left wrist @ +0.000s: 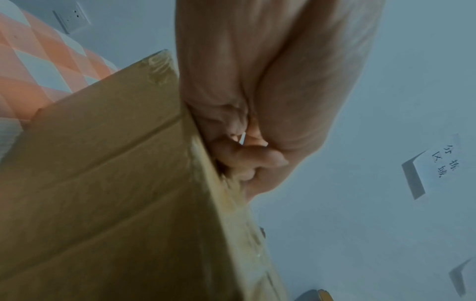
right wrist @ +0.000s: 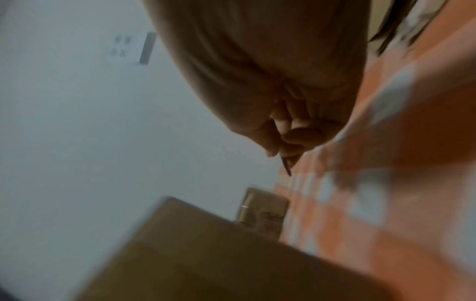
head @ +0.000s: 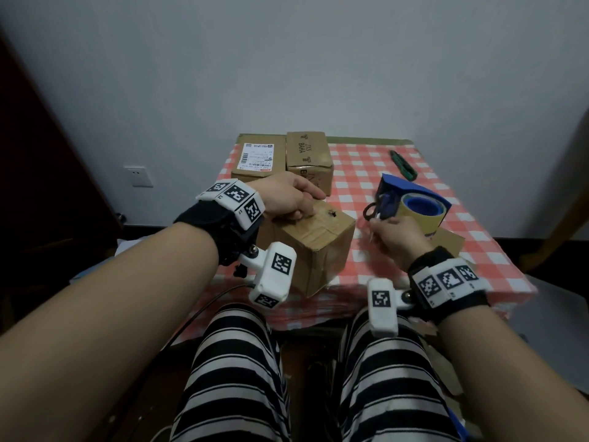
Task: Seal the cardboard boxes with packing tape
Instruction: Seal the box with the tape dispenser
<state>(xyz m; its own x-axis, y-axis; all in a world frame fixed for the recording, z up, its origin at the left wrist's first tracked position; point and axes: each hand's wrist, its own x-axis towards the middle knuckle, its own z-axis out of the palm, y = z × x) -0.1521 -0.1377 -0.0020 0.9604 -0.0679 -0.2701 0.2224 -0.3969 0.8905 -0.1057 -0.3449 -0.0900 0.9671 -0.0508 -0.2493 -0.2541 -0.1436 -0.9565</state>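
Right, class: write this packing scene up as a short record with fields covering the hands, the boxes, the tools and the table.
left hand: rests on top of the near box, fingers curled
right hand: pinches a thin pointed item, kind unclear
far boxes: two, side by side at the back
tape dispenser: blue, roll loaded, beside the right hand
green knife: back right, untouched
table: red-and-white checked cloth

Dim, flat indoor light; head view edges bowed; right wrist view motion-blurred.
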